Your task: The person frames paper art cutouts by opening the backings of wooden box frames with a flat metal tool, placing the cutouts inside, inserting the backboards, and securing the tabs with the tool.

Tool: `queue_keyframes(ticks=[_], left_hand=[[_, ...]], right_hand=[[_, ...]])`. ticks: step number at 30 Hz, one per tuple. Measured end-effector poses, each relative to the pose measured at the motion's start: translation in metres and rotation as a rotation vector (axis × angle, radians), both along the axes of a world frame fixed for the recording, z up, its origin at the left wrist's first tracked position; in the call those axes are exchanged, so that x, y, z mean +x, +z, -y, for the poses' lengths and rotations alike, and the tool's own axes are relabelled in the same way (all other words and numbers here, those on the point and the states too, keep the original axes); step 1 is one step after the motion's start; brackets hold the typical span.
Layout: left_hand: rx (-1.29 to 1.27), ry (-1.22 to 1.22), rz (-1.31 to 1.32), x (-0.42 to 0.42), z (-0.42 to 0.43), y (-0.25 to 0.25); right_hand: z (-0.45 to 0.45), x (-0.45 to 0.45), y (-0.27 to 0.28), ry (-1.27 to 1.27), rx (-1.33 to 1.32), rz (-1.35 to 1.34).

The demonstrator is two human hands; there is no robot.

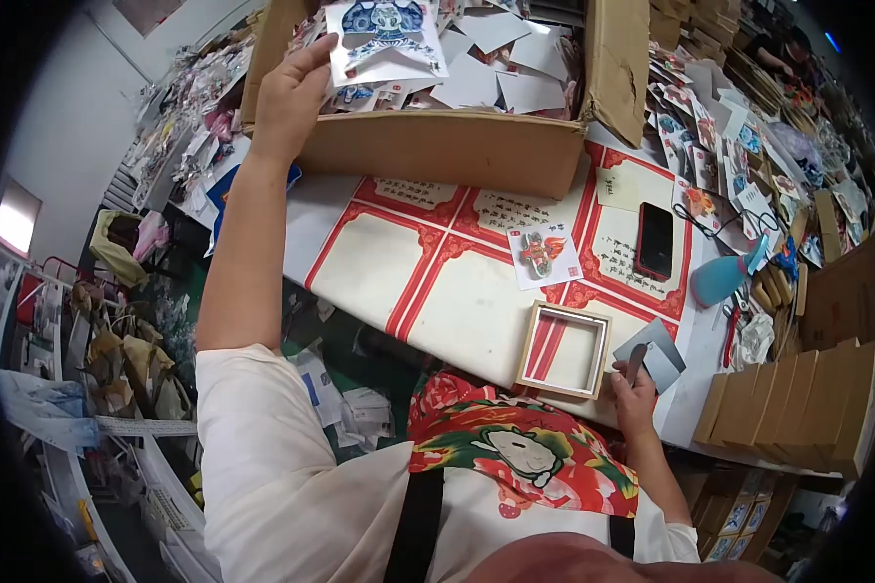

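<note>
At the top, my left hand pinches the left edge of a white card with a blue printed figure, above an open cardboard box full of cards. My right hand is closed on a dark, slim tool at the table's front edge. A grey card lies beside that hand. Left of it is a square wooden frame with a white inner rim. Beyond the frame, a white card with a red and green figure rests on the red-patterned table cover.
A black phone with a red edge, a teal bottle and red pliers are to the right. Brown boxes stand in a row at the lower right. Another person sits at the upper right.
</note>
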State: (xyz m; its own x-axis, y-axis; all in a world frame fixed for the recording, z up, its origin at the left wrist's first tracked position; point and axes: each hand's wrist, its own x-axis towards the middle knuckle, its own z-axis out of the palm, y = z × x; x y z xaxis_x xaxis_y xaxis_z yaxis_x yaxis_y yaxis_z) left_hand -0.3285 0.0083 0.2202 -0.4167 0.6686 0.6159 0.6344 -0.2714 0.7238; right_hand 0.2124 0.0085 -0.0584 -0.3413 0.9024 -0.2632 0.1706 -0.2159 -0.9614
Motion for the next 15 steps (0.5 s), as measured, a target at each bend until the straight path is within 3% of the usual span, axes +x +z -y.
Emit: queue_keyframes(ticks=[1, 2, 6, 11, 15], left_hand=[[0.037, -0.122, 0.314, 0.013, 0.001, 0.001], [-0.012, -0.111, 0.386, 0.023, 0.004, 0.001], [0.014, -0.513, 0.623, 0.079, 0.019, -0.028], [-0.015, -0.498, 0.692, 0.178, 0.031, -0.095], [-0.096, -0.745, 1.176, 0.241, 0.041, -0.147]], right_hand=[[-0.001, 0.000, 0.004, -0.025, -0.070, -0.014], [0.000, -0.001, 0.006, -0.045, -0.066, -0.062], [-0.001, 0.002, 0.017, -0.093, -0.056, -0.179], [-0.010, -0.005, 0.061, -0.137, 0.000, -0.295], [-0.015, -0.023, 0.092, -0.068, -0.101, -0.499]])
